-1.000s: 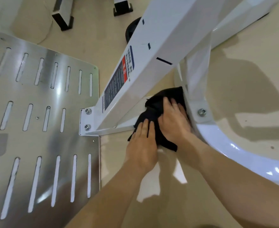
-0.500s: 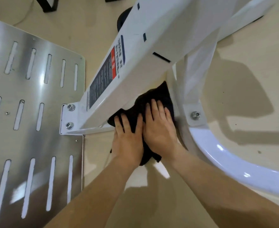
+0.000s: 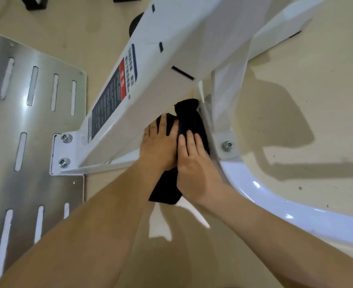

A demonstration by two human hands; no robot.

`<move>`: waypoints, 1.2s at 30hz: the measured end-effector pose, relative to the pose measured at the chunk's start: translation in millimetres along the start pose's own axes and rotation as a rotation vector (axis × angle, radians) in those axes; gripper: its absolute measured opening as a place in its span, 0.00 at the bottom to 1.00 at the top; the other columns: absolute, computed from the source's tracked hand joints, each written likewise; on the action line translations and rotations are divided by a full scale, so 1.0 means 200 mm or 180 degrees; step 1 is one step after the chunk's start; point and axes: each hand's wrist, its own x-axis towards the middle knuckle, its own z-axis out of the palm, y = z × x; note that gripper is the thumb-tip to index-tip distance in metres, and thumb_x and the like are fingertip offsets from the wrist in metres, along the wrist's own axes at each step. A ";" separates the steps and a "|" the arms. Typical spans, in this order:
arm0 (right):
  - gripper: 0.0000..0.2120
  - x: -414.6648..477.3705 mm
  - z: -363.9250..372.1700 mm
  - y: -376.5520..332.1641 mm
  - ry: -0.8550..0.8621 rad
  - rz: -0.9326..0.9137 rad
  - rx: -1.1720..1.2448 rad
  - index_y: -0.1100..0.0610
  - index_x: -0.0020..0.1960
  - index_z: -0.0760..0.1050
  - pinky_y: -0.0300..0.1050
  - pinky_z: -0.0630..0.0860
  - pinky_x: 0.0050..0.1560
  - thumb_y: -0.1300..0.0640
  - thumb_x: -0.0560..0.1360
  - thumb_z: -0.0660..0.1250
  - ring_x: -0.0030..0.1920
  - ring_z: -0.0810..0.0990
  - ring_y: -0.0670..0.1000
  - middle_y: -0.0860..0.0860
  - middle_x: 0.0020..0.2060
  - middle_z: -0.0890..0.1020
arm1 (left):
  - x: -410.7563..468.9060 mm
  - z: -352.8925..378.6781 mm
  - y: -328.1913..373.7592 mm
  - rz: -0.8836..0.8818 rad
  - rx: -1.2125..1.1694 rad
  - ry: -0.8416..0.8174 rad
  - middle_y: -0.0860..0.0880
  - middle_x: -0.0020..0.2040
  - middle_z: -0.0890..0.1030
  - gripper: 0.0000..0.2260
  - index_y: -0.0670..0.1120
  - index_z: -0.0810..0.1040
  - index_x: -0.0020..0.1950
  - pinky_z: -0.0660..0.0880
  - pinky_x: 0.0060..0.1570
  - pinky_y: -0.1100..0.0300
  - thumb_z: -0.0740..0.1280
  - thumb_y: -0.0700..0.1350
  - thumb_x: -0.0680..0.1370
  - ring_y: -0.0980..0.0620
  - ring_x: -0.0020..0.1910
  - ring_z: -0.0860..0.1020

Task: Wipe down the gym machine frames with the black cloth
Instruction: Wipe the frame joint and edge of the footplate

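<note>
Beige floor [image 3: 296,125] fills the background. At frame centre, the left hand [image 3: 159,147] and right hand [image 3: 194,166] lie flat side by side, fingers straight, pressing the black cloth [image 3: 189,119] against the white machine frame [image 3: 150,90] base.

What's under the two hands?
A crumpled black cloth, pressed by the left hand and right hand beside the slanted white metal beam. What lies beneath the cloth is covered.

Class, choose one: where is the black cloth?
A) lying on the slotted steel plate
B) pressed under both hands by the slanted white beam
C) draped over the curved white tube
B: the left hand and right hand lie flat on the black cloth beside the slanted white beam.
</note>
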 end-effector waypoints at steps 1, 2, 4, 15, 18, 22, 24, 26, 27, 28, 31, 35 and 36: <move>0.37 -0.04 0.00 0.01 0.0079 -0.0056 -0.0067 0.68 0.76 0.41 0.53 0.40 0.76 0.60 0.73 0.54 0.77 0.41 0.61 0.65 0.76 0.46 | 0.02 0.01 0.04 0.0151 -0.0042 0.0047 0.43 0.79 0.41 0.36 0.50 0.41 0.79 0.42 0.74 0.47 0.59 0.55 0.78 0.40 0.77 0.41; 0.38 -0.04 0.00 0.03 0.0144 -0.0051 -0.0012 0.69 0.76 0.41 0.52 0.39 0.76 0.61 0.71 0.56 0.77 0.41 0.61 0.65 0.76 0.46 | 0.03 0.02 0.09 0.0332 -0.0033 0.0143 0.44 0.79 0.42 0.34 0.49 0.41 0.79 0.42 0.74 0.49 0.58 0.53 0.80 0.42 0.77 0.40; 0.41 0.01 -0.02 0.05 0.0037 0.0025 0.0169 0.69 0.76 0.41 0.52 0.38 0.76 0.62 0.69 0.59 0.77 0.40 0.60 0.64 0.76 0.46 | -0.03 0.07 0.14 0.0551 0.0096 0.0314 0.47 0.79 0.42 0.33 0.47 0.40 0.78 0.42 0.75 0.52 0.56 0.51 0.81 0.47 0.77 0.40; 0.37 0.55 -0.02 -0.06 -0.0813 -0.0607 0.0103 0.49 0.78 0.43 0.63 0.37 0.73 0.50 0.74 0.57 0.77 0.38 0.55 0.46 0.78 0.45 | -0.46 0.13 0.03 -0.0720 -0.0457 0.0483 0.45 0.79 0.50 0.32 0.44 0.47 0.79 0.51 0.75 0.52 0.59 0.47 0.78 0.48 0.78 0.48; 0.39 0.44 0.02 -0.14 -0.0655 -0.0975 0.0123 0.50 0.78 0.43 0.61 0.37 0.72 0.51 0.73 0.60 0.77 0.39 0.52 0.46 0.78 0.46 | -0.56 0.09 -0.02 -0.0789 -0.0683 0.0588 0.42 0.76 0.61 0.29 0.41 0.60 0.76 0.62 0.71 0.50 0.62 0.41 0.75 0.44 0.75 0.60; 0.48 0.22 0.13 -0.04 -0.0165 -0.0726 -0.0215 0.50 0.78 0.41 0.59 0.43 0.73 0.46 0.69 0.68 0.77 0.40 0.54 0.46 0.78 0.43 | -0.57 0.08 -0.10 -0.0800 -0.0615 0.0560 0.45 0.74 0.63 0.27 0.45 0.63 0.75 0.68 0.66 0.52 0.63 0.47 0.77 0.46 0.71 0.65; 0.53 0.29 0.10 0.03 -0.0060 -0.0242 -0.0393 0.52 0.78 0.38 0.60 0.46 0.73 0.45 0.68 0.71 0.77 0.40 0.57 0.48 0.78 0.43 | -0.56 0.08 -0.11 -0.0839 -0.0794 0.0628 0.47 0.76 0.62 0.26 0.46 0.64 0.75 0.68 0.66 0.52 0.62 0.47 0.78 0.47 0.71 0.64; 0.57 0.40 0.06 0.00 -0.0156 -0.0195 -0.0485 0.54 0.78 0.40 0.63 0.47 0.73 0.44 0.65 0.75 0.77 0.42 0.59 0.51 0.78 0.46 | -0.58 0.08 -0.10 -0.0809 -0.0931 0.0549 0.48 0.78 0.58 0.26 0.47 0.62 0.76 0.67 0.67 0.53 0.60 0.44 0.77 0.48 0.73 0.61; 0.55 0.44 0.05 -0.06 -0.0199 -0.0390 -0.0554 0.56 0.78 0.43 0.63 0.46 0.73 0.43 0.65 0.75 0.77 0.44 0.59 0.53 0.77 0.49 | -0.59 0.08 -0.09 -0.0797 -0.0947 0.0456 0.48 0.78 0.55 0.28 0.47 0.60 0.77 0.66 0.68 0.55 0.60 0.43 0.77 0.49 0.74 0.59; 0.50 0.45 0.05 -0.14 -0.0170 -0.0654 -0.0590 0.57 0.78 0.46 0.63 0.45 0.73 0.44 0.68 0.72 0.77 0.47 0.59 0.54 0.77 0.52 | -0.61 0.08 -0.08 -0.0820 -0.0968 0.0376 0.48 0.79 0.52 0.29 0.47 0.59 0.77 0.65 0.69 0.57 0.60 0.42 0.76 0.50 0.75 0.57; 0.31 0.41 0.11 -0.33 0.0096 -0.1106 -0.0365 0.57 0.77 0.53 0.61 0.41 0.74 0.50 0.78 0.59 0.76 0.51 0.58 0.55 0.75 0.60 | -0.65 0.05 -0.12 -0.1168 -0.1000 0.0377 0.47 0.77 0.57 0.27 0.45 0.62 0.75 0.65 0.67 0.57 0.60 0.44 0.75 0.50 0.73 0.59; 0.29 0.30 0.17 -0.32 0.0324 -0.0979 -0.0342 0.56 0.78 0.48 0.57 0.43 0.75 0.53 0.80 0.54 0.77 0.47 0.56 0.52 0.77 0.54 | -0.70 0.07 -0.13 -0.0953 -0.0736 0.0709 0.44 0.73 0.66 0.24 0.42 0.69 0.70 0.71 0.62 0.53 0.62 0.45 0.75 0.45 0.69 0.66; 0.29 0.26 0.18 -0.25 0.0339 -0.0800 -0.0304 0.55 0.78 0.46 0.55 0.44 0.75 0.53 0.81 0.52 0.78 0.45 0.54 0.51 0.78 0.51 | -0.68 0.08 -0.11 -0.0728 -0.0701 0.0739 0.42 0.72 0.67 0.23 0.41 0.70 0.70 0.71 0.63 0.53 0.64 0.44 0.75 0.44 0.69 0.67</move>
